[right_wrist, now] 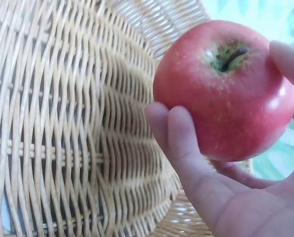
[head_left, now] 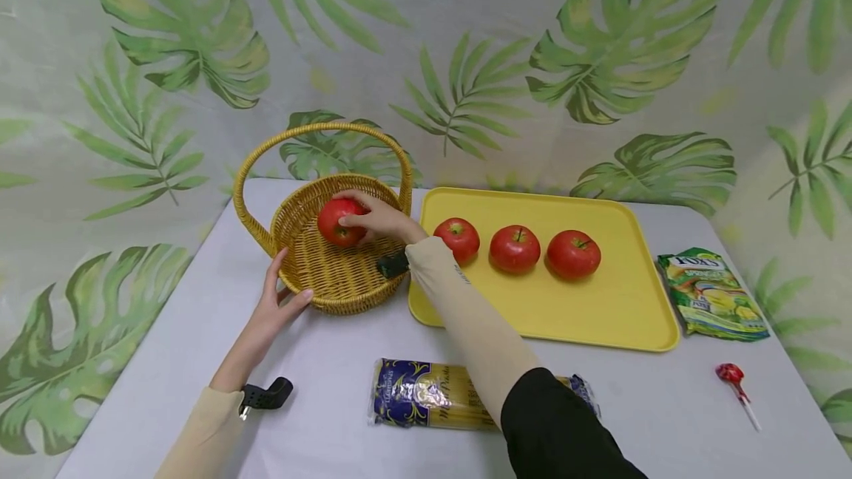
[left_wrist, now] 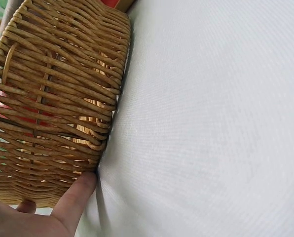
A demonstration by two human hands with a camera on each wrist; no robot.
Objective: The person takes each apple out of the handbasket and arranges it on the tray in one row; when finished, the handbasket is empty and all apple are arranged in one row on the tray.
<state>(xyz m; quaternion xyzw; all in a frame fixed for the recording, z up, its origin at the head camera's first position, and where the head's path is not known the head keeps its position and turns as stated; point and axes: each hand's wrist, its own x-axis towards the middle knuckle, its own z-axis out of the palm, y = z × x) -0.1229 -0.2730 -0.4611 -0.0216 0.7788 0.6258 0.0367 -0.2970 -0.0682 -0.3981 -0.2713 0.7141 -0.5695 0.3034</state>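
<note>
My right hand (head_left: 381,217) grips a red apple (head_left: 339,222) inside the round wicker basket (head_left: 346,304). Thumb and fingers curve round its sides, and its stem end shows in the right wrist view, with woven wall beside it. At the basket's near left side, my left hand (head_left: 271,310) touches the outside with spread fingers. One straight finger (left_wrist: 77,200) meets the weave low down, close to the tablecloth, in the left wrist view. The tall handle arches above the basket. Part of the basket floor is hidden by my right hand and its wrist camera.
Right of the basket, a yellow tray (head_left: 532,320) bears three more red apples (head_left: 515,249). A pasta pack (head_left: 439,395) lies in front, partly under my right sleeve in view. Farther right are a green candy bag (head_left: 715,294) and a red lollipop (head_left: 730,374).
</note>
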